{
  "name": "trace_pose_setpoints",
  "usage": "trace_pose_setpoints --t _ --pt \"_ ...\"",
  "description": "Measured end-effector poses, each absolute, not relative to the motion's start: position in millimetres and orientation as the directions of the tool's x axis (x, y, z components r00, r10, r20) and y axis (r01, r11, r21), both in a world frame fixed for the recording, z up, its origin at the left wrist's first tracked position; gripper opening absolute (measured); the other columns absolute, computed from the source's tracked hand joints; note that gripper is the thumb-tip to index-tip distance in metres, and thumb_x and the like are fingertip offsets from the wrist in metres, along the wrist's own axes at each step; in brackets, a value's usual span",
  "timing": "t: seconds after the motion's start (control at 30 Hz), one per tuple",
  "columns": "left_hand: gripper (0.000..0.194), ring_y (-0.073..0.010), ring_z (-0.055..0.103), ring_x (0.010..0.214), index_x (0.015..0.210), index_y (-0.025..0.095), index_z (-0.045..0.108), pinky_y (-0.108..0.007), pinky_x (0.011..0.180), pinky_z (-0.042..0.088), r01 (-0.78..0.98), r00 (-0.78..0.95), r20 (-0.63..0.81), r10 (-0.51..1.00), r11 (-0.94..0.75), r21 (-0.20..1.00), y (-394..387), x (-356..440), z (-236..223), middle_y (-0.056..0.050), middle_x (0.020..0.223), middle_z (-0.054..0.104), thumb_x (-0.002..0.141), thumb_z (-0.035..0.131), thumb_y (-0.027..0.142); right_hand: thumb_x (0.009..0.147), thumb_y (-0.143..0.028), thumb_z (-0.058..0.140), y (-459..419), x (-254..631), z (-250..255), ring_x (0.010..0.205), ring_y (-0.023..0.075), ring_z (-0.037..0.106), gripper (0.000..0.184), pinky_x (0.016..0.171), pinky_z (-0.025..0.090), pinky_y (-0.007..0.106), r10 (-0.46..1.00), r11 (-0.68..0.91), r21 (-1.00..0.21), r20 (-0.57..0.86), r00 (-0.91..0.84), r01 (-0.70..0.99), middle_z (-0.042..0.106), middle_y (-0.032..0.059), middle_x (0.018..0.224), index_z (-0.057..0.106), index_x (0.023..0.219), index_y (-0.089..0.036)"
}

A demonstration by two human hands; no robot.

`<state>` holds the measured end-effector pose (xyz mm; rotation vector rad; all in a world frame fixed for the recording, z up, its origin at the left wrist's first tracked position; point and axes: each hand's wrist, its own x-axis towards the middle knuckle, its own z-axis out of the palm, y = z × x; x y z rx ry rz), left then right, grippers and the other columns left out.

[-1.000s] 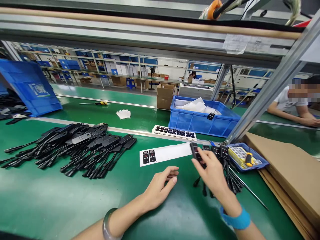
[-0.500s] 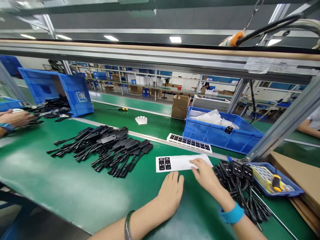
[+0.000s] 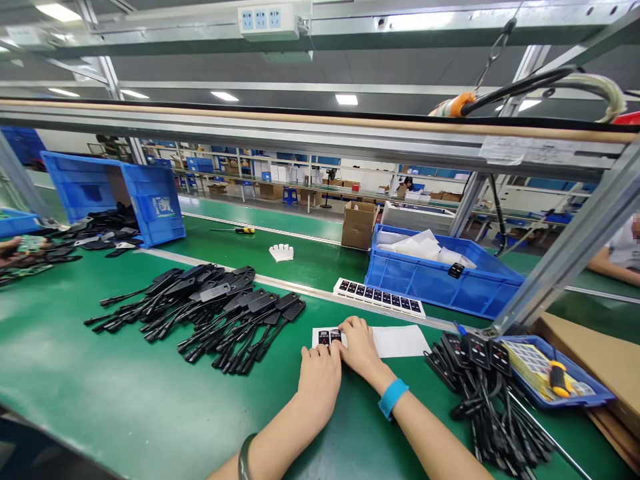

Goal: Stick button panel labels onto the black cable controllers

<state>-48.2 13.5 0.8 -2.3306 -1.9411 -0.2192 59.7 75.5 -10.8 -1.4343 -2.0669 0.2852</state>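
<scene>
A white backing sheet (image 3: 403,341) lies on the green bench, with two black label stickers (image 3: 324,337) at its left end. My left hand (image 3: 320,383) is closed at the sheet's lower left edge, fingers bent and together beside the stickers. Right against it, my right hand (image 3: 361,350) has its fingers curled down onto the right sticker and the sheet. The two hands touch or nearly touch, and their thumbs and grip are partly hidden. Left of them is a heap of black cabled handsets (image 3: 225,307); at right, a bundle of cabled handsets (image 3: 487,373) bears labels.
Beyond the sheet lies a full sticker strip (image 3: 379,297), by a blue crate (image 3: 440,283) of white paper. A blue tray (image 3: 575,400) holds a yellow-black tool. Further left are a white glove (image 3: 281,253), a screwdriver (image 3: 244,231) and a tipped blue crate (image 3: 155,207). Another person's hand (image 3: 20,248) works far left.
My right hand has moved left along the sheet from its blank right part to the stickers. My left hand has shifted slightly left, up to the sheet's edge. The view has tilted up a little.
</scene>
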Motion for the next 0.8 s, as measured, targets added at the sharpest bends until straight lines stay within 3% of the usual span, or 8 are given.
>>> trace_pose_setpoints --t 0.23,0.33,0.43,0.5,0.57,0.67,0.8 --pt "0.036 -0.0283 0.064 0.08 0.102 0.007 0.058 -0.043 0.077 0.045 0.972 0.231 0.197 0.953 -0.236 0.001 21 -60 12 -0.018 0.082 0.066 0.078 0.032 -0.001 0.086 -0.029 0.05 46 86 12 0.092 0.0211 0.055 0.013 0.085 0.044 0.037 0.869 0.438 -0.769 0.494 -0.001 0.467 0.058 0.0064 0.092 0.058 0.079 -0.021" --pt "0.037 -0.0306 0.058 0.103 0.114 0.008 0.054 -0.045 0.087 0.042 0.968 0.239 0.276 0.931 -0.252 0.01 29 -64 14 -0.022 0.11 0.061 0.085 0.032 0.007 0.091 -0.041 0.041 24 119 31 0.087 0.0199 0.058 0.026 0.081 0.048 0.038 0.872 0.405 -0.863 0.463 0.155 0.301 0.058 0.0063 0.092 0.056 0.092 -0.021" --pt "0.047 -0.0332 0.039 0.126 0.136 0.012 0.036 -0.048 0.097 0.036 0.971 0.19 0.417 0.889 -0.234 0.056 40 -69 16 -0.022 0.14 0.037 0.09 0.035 0.023 0.093 -0.051 0.029 -3 160 50 0.089 0.0184 0.059 0.04 0.08 0.05 0.038 0.903 0.375 -0.927 0.366 0.224 0.002 0.059 0.0061 0.101 0.054 0.112 -0.026" --pt "0.054 -0.0355 0.037 0.127 0.142 0.013 0.027 -0.051 0.096 0.036 0.985 0.123 0.462 0.878 -0.164 0.049 48 -76 16 -0.023 0.142 0.031 0.09 0.036 0.026 0.088 -0.051 0.044 -20 184 61 0.086 0.015 0.058 0.037 0.076 0.051 0.033 0.945 0.318 -0.87 0.257 0.203 -0.378 0.058 0.0021 0.101 0.053 0.119 -0.033" --pt "0.055 -0.0371 0.041 0.122 0.141 0.008 0.027 -0.051 0.094 0.036 0.998 0.053 0.472 0.88 -0.067 0.014 57 -86 16 -0.026 0.138 0.035 0.089 0.036 0.023 0.079 -0.04 0.063 -36 201 67 0.074 0.0107 0.055 0.043 0.067 0.05 0.024 0.964 0.265 -0.725 0.201 0.173 -0.636 0.056 -0.0031 0.086 0.053 0.121 -0.037" --pt "0.055 -0.0367 0.049 0.11 0.139 0.002 0.029 -0.047 0.087 0.04 1.0 -0.016 0.421 0.907 0.023 -0.011 67 -102 12 -0.027 0.126 0.045 0.089 0.033 0.021 0.068 -0.026 0.076 -53 218 68 0.058 0.0084 0.044 0.055 0.053 0.045 0.019 0.952 0.307 -0.639 0.197 0.235 -0.705 0.044 -0.0078 0.066 0.056 0.118 -0.036" --pt "0.049 -0.037 0.052 0.102 0.134 0.003 0.038 -0.046 0.082 0.041 0.997 -0.015 0.329 0.944 0.037 -0.061 73 -111 5 -0.025 0.12 0.048 0.089 0.03 0.021 0.071 -0.039 0.076 -60 230 62 0.048 0.0081 0.035 0.047 0.045 0.04 0.018 0.931 0.352 -0.635 0.165 0.324 -0.688 0.037 -0.0094 0.055 0.061 0.114 -0.028"
